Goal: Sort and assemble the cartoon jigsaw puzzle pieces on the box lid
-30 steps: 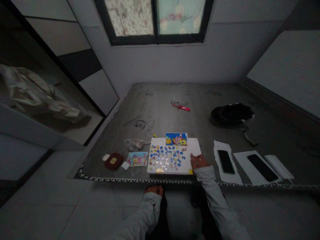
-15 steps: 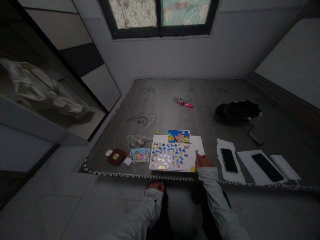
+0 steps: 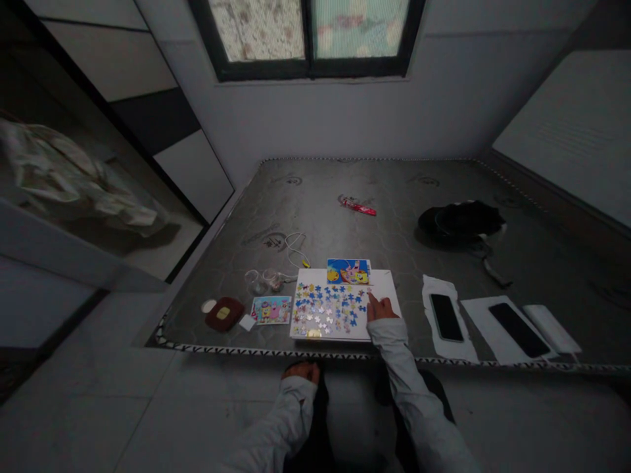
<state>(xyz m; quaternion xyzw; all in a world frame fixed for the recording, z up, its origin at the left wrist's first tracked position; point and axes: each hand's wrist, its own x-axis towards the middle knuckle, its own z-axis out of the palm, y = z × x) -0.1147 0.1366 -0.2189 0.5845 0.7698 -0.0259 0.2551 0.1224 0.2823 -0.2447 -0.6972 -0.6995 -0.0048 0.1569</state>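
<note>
Over on the left, a brown case (image 3: 225, 314) is lying on the mattress (image 3: 394, 230), and a white square (image 3: 247, 322) is sitting just beside it. Next along, a cartoon card (image 3: 271, 310) is lying flat near the clear cups (image 3: 255, 282). Below the mattress edge, the left hand (image 3: 306, 372) is resting by the leg, fingers curling in; whether it's gripping anything, I can't tell. Now the white board (image 3: 387, 281): jigsaw pieces (image 3: 363, 307) are spreading across its left and middle, mostly looking loose and separate, so the joining appears barely begun, if at all. A second card (image 3: 348, 271) is lying at its far edge. The right hand (image 3: 383, 309) is reaching in, a finger extending to a small piece (image 3: 369, 290); touching or pinching, it isn't clear. Further right, a phone (image 3: 446, 317) is lying on white paper (image 3: 432, 288).
</note>
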